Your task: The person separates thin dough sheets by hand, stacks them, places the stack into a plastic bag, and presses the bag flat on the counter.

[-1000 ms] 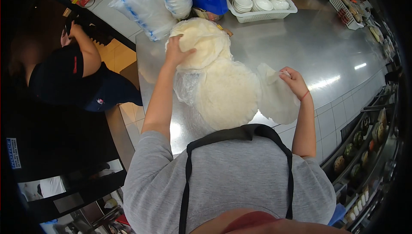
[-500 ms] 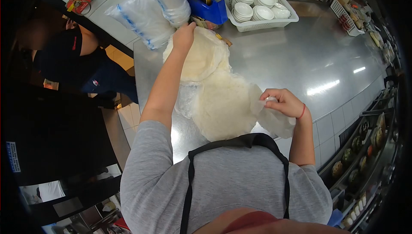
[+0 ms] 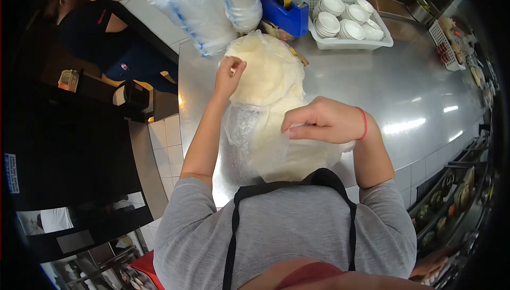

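We are working over two pale round stacks of thin flatbread sheets on the steel counter (image 3: 404,88). Our left hand (image 3: 228,77) is pinching the left edge of the far stack (image 3: 268,72), with its fingertips (image 3: 234,65) curled closed on the clear plastic wrap at that rim. Our right hand (image 3: 324,121) is lying across the near stack (image 3: 281,141), fingers (image 3: 297,122) bent and drawn together, gripping a thin pale sheet whose edge is showing just under the palm; we cannot tell how much of it is lifted. The near stack is sitting directly below these fingers, against our apron, and crinkled clear wrap (image 3: 239,130) is spreading out to the left of them.

Beyond the left fingertips, two rolls of clear bags (image 3: 212,8) are lying at the counter's back edge. Farther right of them a blue tape dispenser (image 3: 284,11) is standing beside a white basket (image 3: 345,43) holding stacked white bowls (image 3: 340,16). Another person in dark clothing (image 3: 101,29) is standing well apart, off to the far left.
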Action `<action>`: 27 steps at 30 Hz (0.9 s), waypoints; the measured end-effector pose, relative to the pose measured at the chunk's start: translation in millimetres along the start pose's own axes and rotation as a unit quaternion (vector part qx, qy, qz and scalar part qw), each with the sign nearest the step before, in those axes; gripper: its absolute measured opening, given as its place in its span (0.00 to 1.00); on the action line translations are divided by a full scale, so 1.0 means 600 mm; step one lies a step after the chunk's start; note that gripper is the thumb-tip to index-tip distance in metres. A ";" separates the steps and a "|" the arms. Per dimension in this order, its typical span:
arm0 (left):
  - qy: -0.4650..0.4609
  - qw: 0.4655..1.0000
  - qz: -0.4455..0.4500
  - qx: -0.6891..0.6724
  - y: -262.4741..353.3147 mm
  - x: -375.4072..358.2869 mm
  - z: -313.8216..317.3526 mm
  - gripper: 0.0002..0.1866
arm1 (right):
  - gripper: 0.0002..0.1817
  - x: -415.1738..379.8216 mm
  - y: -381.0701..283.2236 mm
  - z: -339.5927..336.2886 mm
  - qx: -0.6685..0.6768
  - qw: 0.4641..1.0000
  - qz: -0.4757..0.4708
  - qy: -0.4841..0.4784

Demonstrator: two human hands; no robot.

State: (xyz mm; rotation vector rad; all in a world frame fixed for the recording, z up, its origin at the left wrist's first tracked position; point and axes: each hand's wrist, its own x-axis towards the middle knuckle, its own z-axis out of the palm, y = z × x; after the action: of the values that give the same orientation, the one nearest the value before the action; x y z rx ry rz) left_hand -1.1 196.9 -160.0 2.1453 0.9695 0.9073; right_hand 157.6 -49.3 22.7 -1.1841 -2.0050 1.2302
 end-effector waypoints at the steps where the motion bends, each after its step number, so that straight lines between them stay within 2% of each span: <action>1: -0.108 0.993 -0.011 -0.041 -0.024 0.003 -0.003 0.14 | 0.10 0.018 0.000 0.000 -0.001 1.000 0.000 -0.003; 2: -0.217 0.973 -0.022 -0.082 -0.039 0.005 -0.006 0.13 | 0.11 0.039 0.002 0.004 -0.001 1.000 -0.021 0.007; 3: -0.216 0.973 -0.025 -0.083 -0.032 0.011 -0.012 0.13 | 0.12 0.059 0.006 0.008 0.000 0.999 -0.041 0.017; 5: -0.276 0.895 -0.201 -0.287 -0.018 0.026 -0.024 0.19 | 0.13 0.106 0.019 0.000 0.048 0.991 -0.072 0.105; 7: -0.243 0.889 -0.194 -0.336 -0.025 0.021 -0.030 0.21 | 0.14 0.171 0.070 -0.024 0.154 0.968 -0.066 0.188; 9: -0.173 0.868 -0.177 -0.431 -0.038 0.009 -0.039 0.24 | 0.14 0.205 0.097 -0.056 0.222 0.928 0.017 0.298; 11: -0.098 0.834 -0.158 -0.519 -0.056 -0.002 -0.049 0.27 | 0.14 0.242 0.192 -0.087 0.329 0.890 0.062 0.309; 12: -0.079 0.824 -0.152 -0.540 -0.068 0.000 -0.053 0.28 | 0.14 0.252 0.244 -0.090 0.328 0.891 0.061 0.309; 13: -0.060 0.813 -0.146 -0.561 -0.080 0.002 -0.057 0.28 | 0.14 0.258 0.298 -0.090 0.222 0.912 0.136 0.318; 14: -0.098 0.741 -0.204 -0.632 -0.099 0.006 -0.060 0.29 | 0.13 0.265 0.338 -0.082 0.113 0.917 0.208 0.321; 15: -0.136 0.658 -0.257 -0.695 -0.109 0.011 -0.061 0.31 | 0.13 0.269 0.360 -0.062 0.113 0.917 0.208 0.320; 17: -0.146 0.646 -0.278 -0.696 -0.094 0.002 -0.075 0.30 | 0.11 0.269 0.384 -0.021 0.263 0.874 0.221 0.345; 18: -0.155 0.634 -0.299 -0.696 -0.089 -0.004 -0.080 0.29 | 0.11 0.267 0.394 -0.021 0.264 0.874 0.222 0.343; 19: -0.152 0.634 -0.301 -0.696 -0.099 -0.003 -0.076 0.29 | 0.14 0.262 0.404 -0.023 0.180 0.889 0.208 0.366; 20: -0.144 0.733 -0.313 -0.586 -0.104 0.002 -0.071 0.28 | 0.17 0.258 0.412 -0.026 0.096 0.897 0.190 0.387; 21: -0.135 0.816 -0.318 -0.463 -0.108 0.004 -0.068 0.28 | 0.16 0.256 0.419 -0.033 0.085 0.890 0.196 0.403; 22: -0.134 0.815 -0.319 -0.464 -0.112 0.004 -0.064 0.28 | 0.16 0.254 0.426 -0.040 0.086 0.890 0.197 0.402; 24: -0.108 0.848 -0.251 -0.454 -0.070 0.010 -0.056 0.30 | 0.15 0.248 0.441 -0.051 -0.041 0.862 0.144 0.485; 25: -0.108 0.848 -0.250 -0.454 -0.066 0.011 -0.048 0.30 | 0.15 0.240 0.443 -0.057 -0.042 0.862 0.144 0.485; 27: -0.119 0.855 -0.229 -0.450 -0.070 0.014 -0.028 0.32 | 0.17 0.217 0.431 -0.068 -0.062 0.824 0.168 0.537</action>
State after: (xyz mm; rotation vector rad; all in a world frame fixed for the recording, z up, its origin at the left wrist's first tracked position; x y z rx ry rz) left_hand -26.0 231.0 -178.7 1.1211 0.6730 0.6376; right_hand 231.7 136.8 -189.9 -1.7923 -1.0324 0.3277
